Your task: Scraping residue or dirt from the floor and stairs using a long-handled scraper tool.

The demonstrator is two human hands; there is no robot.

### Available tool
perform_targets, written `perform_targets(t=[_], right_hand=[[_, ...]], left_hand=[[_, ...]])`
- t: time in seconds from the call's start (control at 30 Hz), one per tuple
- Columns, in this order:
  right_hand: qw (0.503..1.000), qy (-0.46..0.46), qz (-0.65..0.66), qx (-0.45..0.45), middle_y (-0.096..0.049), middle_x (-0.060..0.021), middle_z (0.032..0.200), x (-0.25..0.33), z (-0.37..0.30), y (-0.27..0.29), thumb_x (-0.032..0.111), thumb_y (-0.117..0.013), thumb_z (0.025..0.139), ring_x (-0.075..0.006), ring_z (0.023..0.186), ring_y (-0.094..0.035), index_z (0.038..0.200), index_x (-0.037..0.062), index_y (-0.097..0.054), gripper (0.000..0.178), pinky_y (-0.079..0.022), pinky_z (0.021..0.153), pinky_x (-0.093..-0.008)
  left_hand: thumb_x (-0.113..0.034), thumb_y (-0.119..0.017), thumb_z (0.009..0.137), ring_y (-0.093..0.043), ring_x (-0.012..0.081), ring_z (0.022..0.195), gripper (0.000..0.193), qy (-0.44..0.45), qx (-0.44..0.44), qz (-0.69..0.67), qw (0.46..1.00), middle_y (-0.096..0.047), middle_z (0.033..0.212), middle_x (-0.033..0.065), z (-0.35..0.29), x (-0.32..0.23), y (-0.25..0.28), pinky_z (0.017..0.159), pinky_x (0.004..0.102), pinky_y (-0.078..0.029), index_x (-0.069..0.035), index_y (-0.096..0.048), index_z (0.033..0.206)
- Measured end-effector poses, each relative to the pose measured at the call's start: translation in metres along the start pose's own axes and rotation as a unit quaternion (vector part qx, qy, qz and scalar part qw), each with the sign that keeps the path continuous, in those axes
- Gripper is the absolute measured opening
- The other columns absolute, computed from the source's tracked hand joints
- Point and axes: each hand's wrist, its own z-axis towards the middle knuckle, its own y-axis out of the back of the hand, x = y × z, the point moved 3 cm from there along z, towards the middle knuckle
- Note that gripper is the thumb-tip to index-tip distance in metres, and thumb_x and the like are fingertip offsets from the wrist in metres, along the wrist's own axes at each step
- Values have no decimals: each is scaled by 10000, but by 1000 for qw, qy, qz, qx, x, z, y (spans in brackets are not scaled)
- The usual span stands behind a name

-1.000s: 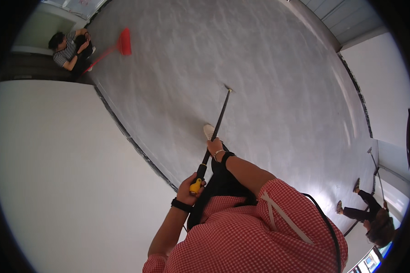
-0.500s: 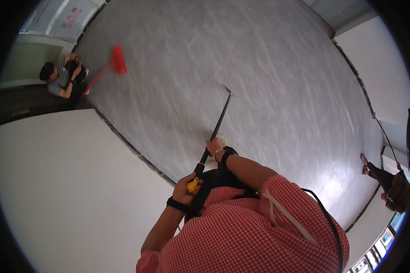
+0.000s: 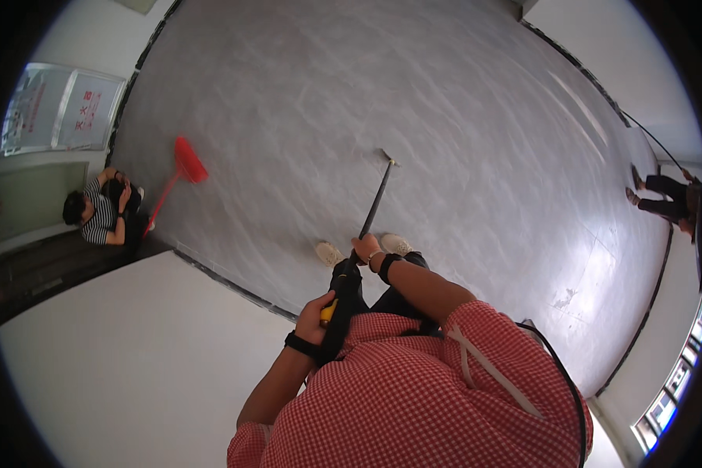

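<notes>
I hold a long-handled floor scraper [image 3: 377, 200] slanting forward and down, its thin cross blade [image 3: 389, 159] at the grey floor. Closed round the black and yellow grip at its upper end is my left hand [image 3: 314, 317]. Farther down the dark pole, my right hand [image 3: 365, 248] is wrapped round it. Black bands circle both wrists. Near the pole are my pale shoes, the left shoe [image 3: 329, 253] and the right shoe [image 3: 397, 244].
At the left, a person in a striped top [image 3: 97, 210] sits low by the wall beside a red broom [image 3: 190, 161]. Another person [image 3: 667, 195] stands far right with a thin pole [image 3: 654, 137]. A white surface [image 3: 148, 359] fills the lower left; dark strips edge the grey floor [image 3: 476, 156].
My view has turned, so the wall, broom and seated person sit lower at the left. Both my shoes now show apart. The person at right has shifted up, legs spread. My grip is unchanged.
</notes>
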Motion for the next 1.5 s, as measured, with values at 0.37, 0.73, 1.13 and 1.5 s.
perform_targets(t=[0.37,0.73,1.13,1.5], right_hand=[[993,59,59,-82,-494,-163,546,8,-20,-74,181,-439,666,-256,448,-518,648,-100,-424,282,-397,335,-319],[986,0,110,-122,-493,-171,528,-10,10,-97,133,-455,637,-252,410,-502,628,-100,-448,233,-375,329,-323],[991,2,92,-94,-499,-167,526,-6,24,-78,122,-428,654,-267,428,-510,646,-106,-450,230,-381,341,-330],[989,78,24,-121,-509,-215,640,-29,-21,-121,147,-485,635,-305,565,-531,741,-110,-417,287,-424,444,-349]], left_hand=[[-161,-429,741,-519,175,680,168,22,-57,42,997,-521,762,97,-41,-66,40,607,271,-443,-16,-472,813],[-194,-393,763,-489,142,510,183,19,-17,179,984,-501,651,62,-36,-91,52,472,230,-429,-27,-466,778],[-208,-386,767,-509,140,505,195,16,8,182,983,-523,629,50,-13,-85,48,421,222,-427,-37,-480,777],[-186,-431,749,-445,100,440,229,-12,-31,319,947,-471,667,41,-76,-75,66,291,156,-298,-75,-355,935]])
